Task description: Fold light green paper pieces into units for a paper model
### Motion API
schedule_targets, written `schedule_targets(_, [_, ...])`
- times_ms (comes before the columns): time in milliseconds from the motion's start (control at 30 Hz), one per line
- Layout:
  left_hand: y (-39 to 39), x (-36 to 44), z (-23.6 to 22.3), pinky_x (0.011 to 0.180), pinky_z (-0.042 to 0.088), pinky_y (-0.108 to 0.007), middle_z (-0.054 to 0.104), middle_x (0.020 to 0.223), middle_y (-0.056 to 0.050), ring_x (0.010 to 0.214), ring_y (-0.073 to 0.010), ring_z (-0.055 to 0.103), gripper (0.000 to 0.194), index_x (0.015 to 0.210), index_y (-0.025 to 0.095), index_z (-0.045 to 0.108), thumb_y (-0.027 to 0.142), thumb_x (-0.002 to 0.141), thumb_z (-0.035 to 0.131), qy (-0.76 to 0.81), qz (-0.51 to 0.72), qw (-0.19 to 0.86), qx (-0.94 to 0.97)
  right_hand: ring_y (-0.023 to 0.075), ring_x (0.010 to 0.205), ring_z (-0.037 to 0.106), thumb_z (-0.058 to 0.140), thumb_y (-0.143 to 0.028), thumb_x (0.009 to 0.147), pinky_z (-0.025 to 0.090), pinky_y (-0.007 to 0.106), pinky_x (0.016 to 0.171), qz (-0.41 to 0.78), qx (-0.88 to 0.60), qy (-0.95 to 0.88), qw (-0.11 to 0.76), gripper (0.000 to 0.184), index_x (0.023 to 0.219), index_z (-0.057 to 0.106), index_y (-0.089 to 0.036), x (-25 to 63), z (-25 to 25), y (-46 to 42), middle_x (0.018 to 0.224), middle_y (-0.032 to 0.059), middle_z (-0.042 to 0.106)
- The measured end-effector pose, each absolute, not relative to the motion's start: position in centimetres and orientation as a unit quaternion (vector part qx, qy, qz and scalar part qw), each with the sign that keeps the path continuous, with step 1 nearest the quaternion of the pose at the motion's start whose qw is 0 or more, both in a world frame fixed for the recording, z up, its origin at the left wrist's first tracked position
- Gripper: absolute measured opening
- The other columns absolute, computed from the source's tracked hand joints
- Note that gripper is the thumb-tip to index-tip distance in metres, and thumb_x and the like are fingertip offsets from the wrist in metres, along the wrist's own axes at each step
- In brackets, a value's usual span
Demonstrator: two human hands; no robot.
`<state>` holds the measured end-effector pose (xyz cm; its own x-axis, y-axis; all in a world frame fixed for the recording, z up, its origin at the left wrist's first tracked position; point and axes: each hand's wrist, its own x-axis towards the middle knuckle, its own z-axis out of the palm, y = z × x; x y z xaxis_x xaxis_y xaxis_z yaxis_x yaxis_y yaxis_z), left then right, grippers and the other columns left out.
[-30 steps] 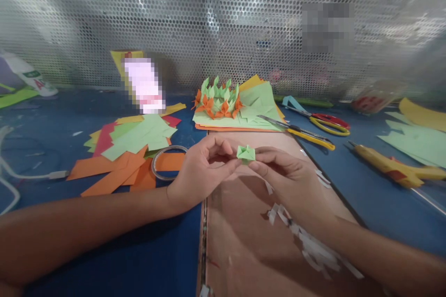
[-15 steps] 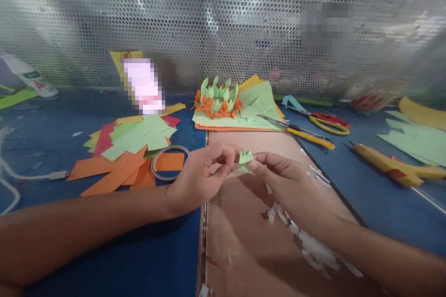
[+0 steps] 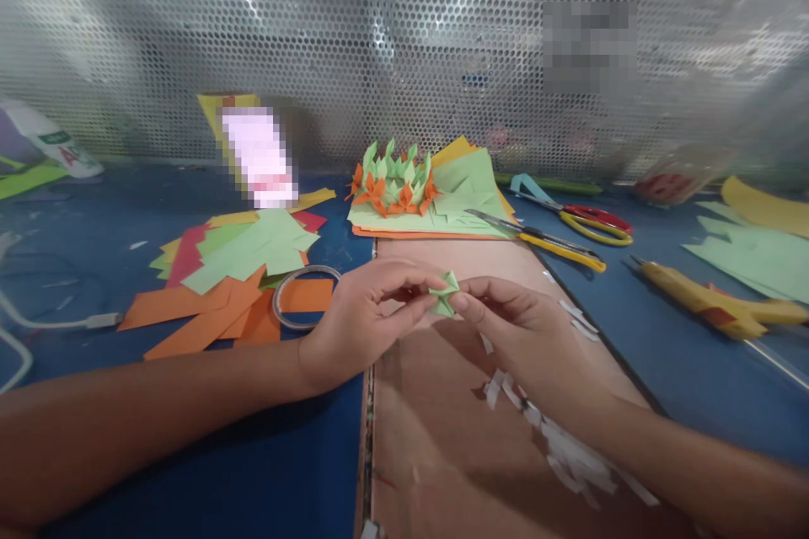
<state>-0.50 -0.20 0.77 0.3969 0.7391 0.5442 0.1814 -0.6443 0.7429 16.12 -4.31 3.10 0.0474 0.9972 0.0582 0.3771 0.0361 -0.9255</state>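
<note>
Metal wall (image 3: 404,42): stood across the top of the frame, perforated and streaked with bright reflections.
Blue table (image 3: 208,463): spread below it, from the left edge of the frame to the right.
Brown board (image 3: 436,429): ran from the centre to the bottom edge, under both hands — a firm bed, I judged, should a crease have needed pressing harder than fingertips allowed.
Paper stack (image 3: 468,173): lay just above centre, bearing a ring of green and orange folded petals (image 3: 404,200), a handy reference for neat points.
Right hand (image 3: 537,337): right of centre, gripped the right side of the small piece, thumb in front; it seemed the better anchor, best held steady.
Left hand (image 3: 354,320): left of centre, pinched the opposite side between thumb and curled fingers; a light touch would have suited, since squeezing could crush the paper.
White scraps (image 3: 578,455): littered the lower right, best kept out of the folds.
Yellow cutter (image 3: 562,248): lay upper right of centre, blade over the stack; any reach that way called for care.
Folded green piece (image 3: 447,303): sat at the centre, between both sets of fingertips, raised above the board — its finer creases hidden by the fingers.
</note>
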Motion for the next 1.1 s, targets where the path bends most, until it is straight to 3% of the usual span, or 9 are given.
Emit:
schedule_targets(133, [-0.1, -0.4, 0.8, 0.072, 0.05, -0.026, 0.067, 0.087, -0.005, 0.08, -0.0146, 0.06, 0.006, 0.082, 0.018, 0.064, 0.019, 0.078, 0.059, 0.318, 0.469, 0.334, 0.753, 0.0102, 0.047, 0.051, 0.064, -0.041, 0.072, 0.045, 0.023, 0.04, 0.362, -0.6, -0.588, 0.403, 0.025, 0.084, 0.066, -0.018, 16.3, 2.7, -4.3, 0.068, 0.0, 0.061])
schedule_targets(367, [-0.3, -0.1, 0.9, 0.072, 0.047, -0.022, 0.064, 0.084, -0.003, 0.077, -0.0121, 0.058, 0.006, 0.08, 0.015, 0.06, 0.021, 0.079, 0.058, 0.345, 0.46, 0.444, 0.687, 0.0149, 0.063, 0.055, 0.065, -0.034, 0.073, 0.05, 0.027, 0.051, 0.289, -0.569, -0.642, 0.426, 0.017, 0.081, 0.063, -0.02, 16.5, 2.1, -4.2, 0.072, 0.0008, 0.059])
schedule_targets(600, [-0.8, 0.3, 1.0, 0.067, 0.048, -0.02, 0.061, 0.075, 0.001, 0.067, -0.0084, 0.059, 0.01, 0.077, 0.015, 0.058, 0.02, 0.072, 0.066, 0.346, 0.478, 0.572, 0.569, 0.0141, 0.067, 0.055, 0.062, -0.032, 0.076, 0.047, 0.029, 0.065, 0.283, -0.527, -0.652, 0.466, 0.013, 0.082, 0.058, -0.021, 16.6, 1.5, -3.6, 0.076, 0.0007, 0.061])
schedule_targets(733, [-1.2, 0.6, 0.9, 0.068, 0.05, -0.02, 0.062, 0.069, 0.004, 0.064, -0.0071, 0.061, 0.017, 0.075, 0.015, 0.057, 0.023, 0.069, 0.07, 0.374, 0.492, 0.644, 0.45, 0.0122, 0.062, 0.051, 0.066, -0.032, 0.072, 0.045, 0.027, 0.06, 0.308, -0.515, -0.621, 0.505, 0.023, 0.079, 0.046, -0.022, 16.5, 1.4, -3.6, 0.069, -0.003, 0.054])
schedule_targets(900, [-2.0, 1.0, 1.0, 0.07, 0.05, -0.019, 0.064, 0.069, 0.004, 0.065, -0.0058, 0.061, 0.017, 0.072, 0.015, 0.057, 0.022, 0.068, 0.071, 0.349, 0.491, 0.704, 0.377, 0.0116, 0.055, 0.049, 0.064, -0.033, 0.074, 0.046, 0.027, 0.053, 0.296, -0.544, -0.657, 0.43, 0.016, 0.073, 0.055, -0.021, 16.4, 1.8, -4.1, 0.068, -0.0017, 0.053])
schedule_targets(1100, [-2.6, 1.1, 1.2, 0.078, 0.05, -0.023, 0.066, 0.07, 0.003, 0.071, -0.0078, 0.063, 0.015, 0.07, 0.014, 0.057, 0.021, 0.069, 0.07, 0.342, 0.483, 0.724, 0.356, 0.012, 0.057, 0.052, 0.064, -0.031, 0.074, 0.047, 0.025, 0.049, 0.269, -0.555, -0.649, 0.445, 0.013, 0.075, 0.055, -0.021, 16.3, 1.8, -4.3, 0.071, -0.001, 0.056])
